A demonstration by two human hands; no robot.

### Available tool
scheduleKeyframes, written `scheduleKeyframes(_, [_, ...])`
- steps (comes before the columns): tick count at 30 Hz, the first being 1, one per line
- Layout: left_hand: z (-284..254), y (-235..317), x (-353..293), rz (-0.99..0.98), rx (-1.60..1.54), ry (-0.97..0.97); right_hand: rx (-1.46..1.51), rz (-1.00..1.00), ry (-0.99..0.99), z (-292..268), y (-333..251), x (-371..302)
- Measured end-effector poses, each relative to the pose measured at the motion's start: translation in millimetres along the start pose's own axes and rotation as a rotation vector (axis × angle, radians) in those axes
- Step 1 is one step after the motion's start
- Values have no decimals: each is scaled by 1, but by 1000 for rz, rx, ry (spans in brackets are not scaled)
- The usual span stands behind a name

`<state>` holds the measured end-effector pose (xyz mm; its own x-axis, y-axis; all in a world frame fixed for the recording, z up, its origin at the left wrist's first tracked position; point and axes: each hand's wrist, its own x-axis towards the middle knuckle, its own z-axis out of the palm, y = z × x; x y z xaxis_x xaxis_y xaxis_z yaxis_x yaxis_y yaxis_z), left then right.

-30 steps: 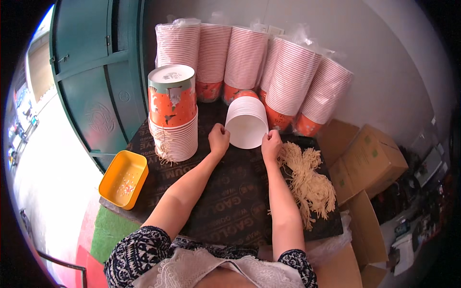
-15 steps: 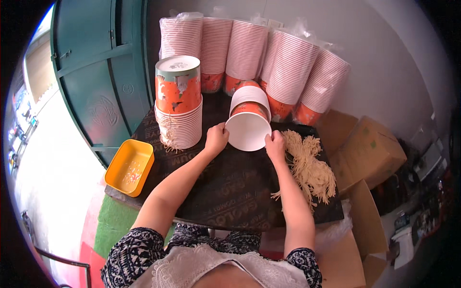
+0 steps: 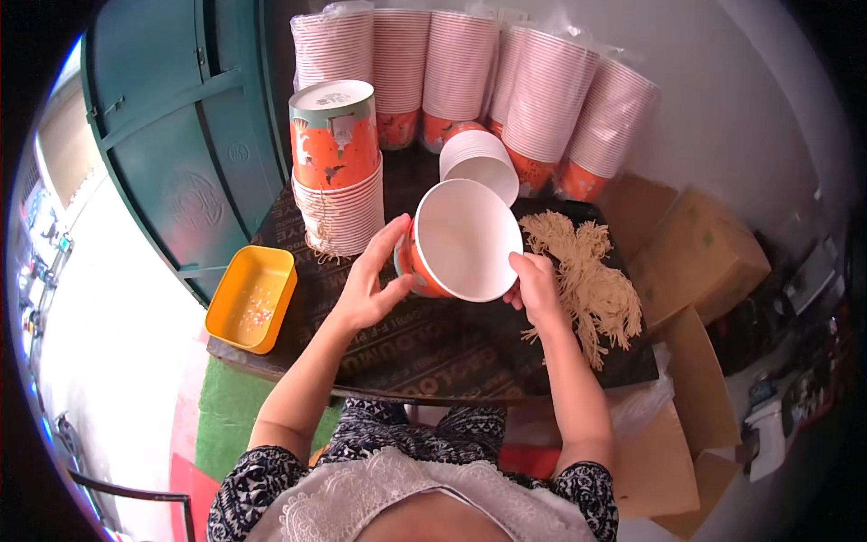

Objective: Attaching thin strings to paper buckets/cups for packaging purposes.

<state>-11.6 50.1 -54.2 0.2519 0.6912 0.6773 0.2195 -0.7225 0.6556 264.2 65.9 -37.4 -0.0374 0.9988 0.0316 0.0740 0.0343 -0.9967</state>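
A single paper bucket (image 3: 465, 239), white inside with an orange printed outside, is tilted so its mouth faces me above the table. My right hand (image 3: 539, 287) grips its rim at the right with the thumb over the edge. Against the left side of the bucket is my left hand (image 3: 372, 280), open, with thumb and fingers spread; part of its contact is hidden. Just behind lies a nested stack of paper buckets (image 3: 480, 169) on its side, mouth toward me. To the left stands an upside-down stack of buckets (image 3: 336, 149) with a few strings hanging on it.
Several tall plastic-wrapped bucket stacks (image 3: 551, 95) line the wall. A yellow tray (image 3: 217, 312) with small coloured bits sits at the table's left edge. A bundle of beige strings (image 3: 596, 280) lies at the right, beyond it cardboard boxes (image 3: 704, 253). A green metal door (image 3: 181, 154) stands left.
The bucket has come away from the lying stack, nearer to me, and tilted up. My left hand has left its rim and spread along its side; the right hand still grips the rim.
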Motion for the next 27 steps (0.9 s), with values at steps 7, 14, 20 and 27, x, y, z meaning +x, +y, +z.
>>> scheduleKeyframes(7, [-18, 26, 9, 118, 415, -154, 27, -89, -157, -3, 23, -8])
scheduleKeyframes(14, [0, 58, 0, 33, 649, -232, 30, 47, -283, 8, 55, -9])
scheduleKeyframes(20, [22, 61, -5, 61, 754, -175, -736, -281, -55, 15, 47, -28])
scheduleKeyframes(27, [38, 51, -9, -3, 840, -208, 511, -196, -158, 29, 45, -60])
